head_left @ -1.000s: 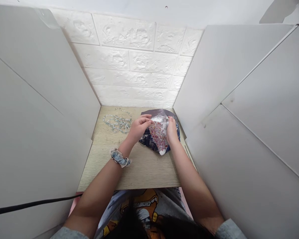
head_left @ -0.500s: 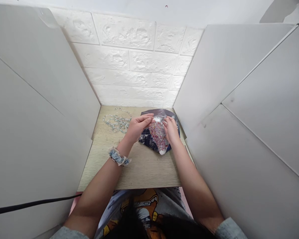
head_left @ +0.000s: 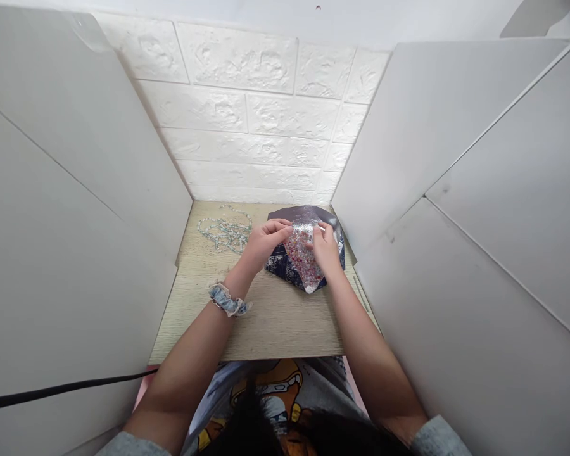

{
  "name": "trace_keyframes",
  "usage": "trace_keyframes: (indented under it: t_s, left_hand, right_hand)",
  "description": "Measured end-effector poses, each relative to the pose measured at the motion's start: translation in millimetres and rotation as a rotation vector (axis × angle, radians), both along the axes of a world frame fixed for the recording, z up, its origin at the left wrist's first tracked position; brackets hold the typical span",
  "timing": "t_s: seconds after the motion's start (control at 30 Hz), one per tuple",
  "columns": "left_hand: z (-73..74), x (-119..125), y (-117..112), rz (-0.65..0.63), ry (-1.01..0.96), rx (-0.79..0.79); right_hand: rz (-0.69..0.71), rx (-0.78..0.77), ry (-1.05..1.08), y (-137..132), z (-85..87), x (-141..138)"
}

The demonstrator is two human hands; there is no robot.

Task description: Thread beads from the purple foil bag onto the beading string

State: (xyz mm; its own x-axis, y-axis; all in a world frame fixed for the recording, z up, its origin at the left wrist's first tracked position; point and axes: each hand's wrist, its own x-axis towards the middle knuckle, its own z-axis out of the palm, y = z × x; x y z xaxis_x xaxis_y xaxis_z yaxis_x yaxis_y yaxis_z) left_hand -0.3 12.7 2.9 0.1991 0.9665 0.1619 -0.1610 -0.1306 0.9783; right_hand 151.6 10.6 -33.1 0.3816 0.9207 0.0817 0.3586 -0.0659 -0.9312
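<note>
Left hand [head_left: 265,244] and right hand [head_left: 325,251], centre frame, fingers curled, both pinching the top edge of a crinkly clear plastic bag [head_left: 304,258] filled with tiny pink and mixed beads. Bag lies on a dark blue patterned sheet [head_left: 280,265], on the pale wood-grain tabletop [head_left: 270,323] right of centre. Ruffled blue scrunchie [head_left: 228,300] on the left wrist; loose pale green bead strands [head_left: 225,230] left of the hands; black cable [head_left: 52,390] lower left.

On the table [head_left: 275,326], a bag of beads [head_left: 304,258] lies on a cloth [head_left: 281,268] at far right, between left hand [head_left: 265,240] and right hand [head_left: 326,250]; bead strands [head_left: 225,230] lie left.
</note>
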Motion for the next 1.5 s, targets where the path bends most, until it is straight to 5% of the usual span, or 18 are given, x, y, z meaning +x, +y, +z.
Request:
trace_keyframes:
  t_s: [0.23,0.67,1.07,1.5]
  left_hand:
    - [9.6,1,-4,-0.013,-0.152,-0.141]
    - [9.1,-2,-4,-0.045,-0.14,-0.166]
    - [10.9,1,-8,-0.046,0.159,-0.119]
    - [10.0,3,-7,-0.06,0.247,-0.006]
  right_hand:
    - [0.203,-0.067,-0.618,-5,1.4,-1]
    - [0.272,-0.125,-0.687,-7,-0.2,-2]
    - [0.237,0.01,-0.607,-6,-6.8,-3]
    - [0.337,0.177,0.032,-11,10.5,-7]
